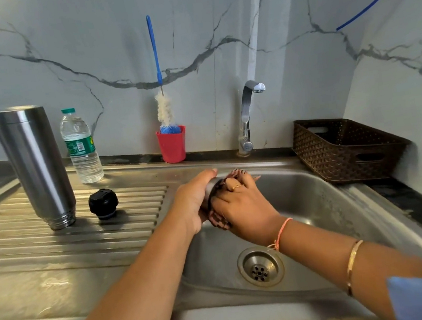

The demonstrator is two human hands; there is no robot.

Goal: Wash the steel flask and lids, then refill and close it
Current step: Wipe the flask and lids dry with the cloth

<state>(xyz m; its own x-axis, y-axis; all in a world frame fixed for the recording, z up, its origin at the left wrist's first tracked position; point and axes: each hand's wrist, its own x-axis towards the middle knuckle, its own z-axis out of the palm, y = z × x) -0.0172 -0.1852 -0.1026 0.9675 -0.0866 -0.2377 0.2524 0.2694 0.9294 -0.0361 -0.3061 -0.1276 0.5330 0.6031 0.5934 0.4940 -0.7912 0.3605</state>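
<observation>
Both hands clasp steel lid over sink; flask inverted

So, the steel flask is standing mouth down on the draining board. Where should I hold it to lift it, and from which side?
Grip the steel flask around the smooth middle of its body, not the narrow threaded neck at the bottom. It stands inverted and tall, so probably tips easily. Come from the front-right: the water bottle stands close behind it.
</observation>
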